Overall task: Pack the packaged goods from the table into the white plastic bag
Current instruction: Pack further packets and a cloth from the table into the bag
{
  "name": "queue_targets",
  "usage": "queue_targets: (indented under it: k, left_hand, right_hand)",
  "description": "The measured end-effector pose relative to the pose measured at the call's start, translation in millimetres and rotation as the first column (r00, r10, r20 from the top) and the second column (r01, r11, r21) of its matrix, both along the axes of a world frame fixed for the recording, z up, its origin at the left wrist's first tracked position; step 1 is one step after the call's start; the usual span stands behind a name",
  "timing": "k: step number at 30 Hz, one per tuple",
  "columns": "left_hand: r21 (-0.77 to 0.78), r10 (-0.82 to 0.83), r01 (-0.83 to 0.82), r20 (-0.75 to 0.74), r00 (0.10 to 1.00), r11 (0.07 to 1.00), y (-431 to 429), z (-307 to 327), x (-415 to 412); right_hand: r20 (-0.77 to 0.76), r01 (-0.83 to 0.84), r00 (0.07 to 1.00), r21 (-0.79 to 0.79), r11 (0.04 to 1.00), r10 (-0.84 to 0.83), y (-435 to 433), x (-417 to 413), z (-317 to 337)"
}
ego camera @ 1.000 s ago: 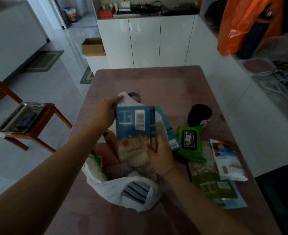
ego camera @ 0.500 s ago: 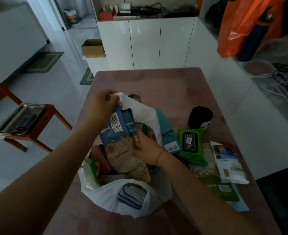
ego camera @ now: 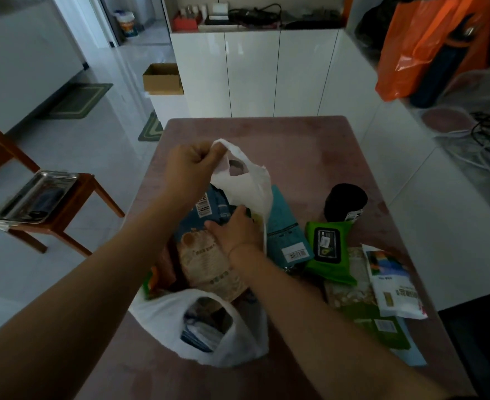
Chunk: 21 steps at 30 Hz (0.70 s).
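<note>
Pinching bag handle (ego camera: pixel 239 171): left hand (ego camera: pixel 191 168) | right hand (ego camera: pixel 236 230) flat, unclenched, on blue packet (ego camera: pixel 206 243) inside white bag (ego camera: pixel 163 316)

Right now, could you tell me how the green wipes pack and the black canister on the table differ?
The green wipes pack lies flat and soft, nearer the person; the black canister stands upright and rigid, farther back. The pack is bright green with a black lid flap; the canister is plain black with a small label. Both still sit on the table, outside the white plastic bag.
</note>
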State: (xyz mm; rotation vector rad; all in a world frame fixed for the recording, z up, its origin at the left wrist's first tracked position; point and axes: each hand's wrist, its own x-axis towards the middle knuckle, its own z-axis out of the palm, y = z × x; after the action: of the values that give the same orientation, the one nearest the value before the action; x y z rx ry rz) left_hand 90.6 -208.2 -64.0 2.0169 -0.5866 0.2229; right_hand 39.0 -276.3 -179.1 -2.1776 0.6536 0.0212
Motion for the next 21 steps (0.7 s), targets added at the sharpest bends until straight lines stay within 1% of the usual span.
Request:
queue_targets:
  k: [2, 3, 6, 7, 8, 9, 10, 11, 12, 13, 14, 15, 16, 17, 18, 19, 20, 21]
  left_hand:
    - [-0.009, 0.003, -0.003, 0.005, 1.000, 1.000, 0, 0, -1]
    - [-0.016, 0.019, -0.019, 0.002, 1.000, 1.000, 1, 0, -1]
    - [-0.013, 0.059, -0.059, -0.016, 0.998, 0.998, 6, -2, -3]
    - [0.007, 0.064, -0.064, -0.002, 0.998, 0.998, 8, -3, -4]
    - [0.037, 0.067, -0.067, 0.011, 0.998, 0.997, 10, -4, -5]
    - [0.080, 0.068, -0.069, 0.012, 0.998, 0.994, 12, -6, -6]
    - [0.134, 0.064, -0.063, -0.001, 0.998, 0.989, 14, -7, -7]
    - [0.191, 0.052, -0.047, -0.020, 0.998, 0.981, 15, -8, -7]
    - [0.239, 0.025, -0.016, -0.036, 0.999, 0.971, 15, -11, -8]
    - [0.277, -0.005, 0.017, -0.043, 0.999, 0.961, 14, -14, -10]
    - [0.303, -0.022, 0.033, -0.038, 0.999, 0.952, 13, -17, -12]
    - [0.323, -0.021, 0.027, -0.021, 1.000, 0.946, 13, -19, -15]
    - [0.338, -0.010, 0.010, -0.002, 1.000, 0.941, 11, -20, -17]
    - [0.349, 0.004, -0.008, 0.011, 1.000, 0.937, 11, -21, -18]
    - [0.353, 0.015, -0.019, 0.013, 1.000, 0.935, 10, -22, -19]
    - [0.357, 0.021, -0.023, 0.008, 1.000, 0.934, 9, -23, -19]
    - [0.363, 0.022, -0.020, -0.001, 1.000, 0.932, 7, -23, -19]
    - [0.373, 0.024, -0.019, -0.009, 1.000, 0.928, 5, -23, -19]
  right_hand:
    - [0.067, -0.013, 0.997, -0.271, 0.962, 0.032, 18, -7, -16]
    - [0.092, -0.029, 0.994, -0.339, 0.941, 0.064, 23, -10, -21]
    - [0.080, -0.073, 0.991, -0.379, 0.922, 0.112, 21, -17, -21]
    - [0.111, -0.090, 0.983, -0.394, 0.915, 0.144, 16, -19, -16]
    - [0.205, -0.094, 0.962, -0.371, 0.924, 0.180, 9, -23, -9]
    - [0.357, -0.089, 0.913, -0.298, 0.951, 0.197, 0, -29, 1]
    - [0.526, -0.059, 0.833, -0.226, 0.972, 0.173, -11, -36, 11]
    - [0.665, 0.017, 0.738, -0.188, 0.982, 0.114, -24, -43, 16]
    - [0.757, 0.135, 0.653, -0.155, 0.979, 0.030, -40, -50, 18]
    - [0.800, 0.254, 0.595, -0.092, 0.963, -0.081, -57, -58, 15]
    - [0.800, 0.361, 0.561, -0.004, 0.932, -0.214, -74, -65, 8]
    - [0.761, 0.456, 0.541, 0.093, 0.885, -0.359, -89, -72, 0]
    - [0.689, 0.547, 0.528, 0.171, 0.819, -0.496, -104, -77, -11]
    - [0.592, 0.624, 0.537, 0.201, 0.755, -0.601, -120, -81, -23]
    - [0.473, 0.681, 0.587, 0.150, 0.717, -0.657, -135, -83, -36]
    - [0.319, 0.697, 0.668, 0.050, 0.716, -0.672, -149, -84, -50]
    - [0.131, 0.659, 0.749, -0.038, 0.751, -0.650, -162, -85, -64]
    - [-0.048, 0.607, 0.791, -0.068, 0.792, -0.610, -170, -86, -75]
